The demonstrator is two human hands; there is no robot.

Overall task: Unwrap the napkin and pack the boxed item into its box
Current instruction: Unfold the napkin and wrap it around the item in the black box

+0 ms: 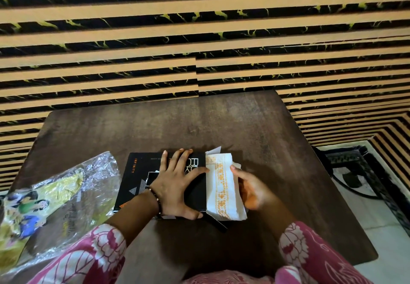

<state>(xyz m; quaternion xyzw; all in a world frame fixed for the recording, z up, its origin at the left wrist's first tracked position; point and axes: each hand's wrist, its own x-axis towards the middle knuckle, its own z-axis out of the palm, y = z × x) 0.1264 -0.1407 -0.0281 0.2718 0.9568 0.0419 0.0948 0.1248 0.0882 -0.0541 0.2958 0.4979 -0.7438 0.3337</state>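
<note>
A flat black box (133, 179) with orange and white print lies on the dark wooden table (221, 124). My left hand (177, 184) rests flat on its right half, fingers spread. Against the box's right edge sits a white napkin (221, 190) with an orange woven pattern, partly folded around something I cannot see. My right hand (250, 188) holds the napkin's right side, thumb on top and fingers curled beneath. A black flap (216, 222) sticks out under the napkin's near end.
A crinkled clear and yellow plastic wrapper (55, 195) with printed figures lies at the table's left edge. A striped black and tan wall (199, 39) stands right behind the table. At the right, the floor shows a dark-patterned mat (363, 168).
</note>
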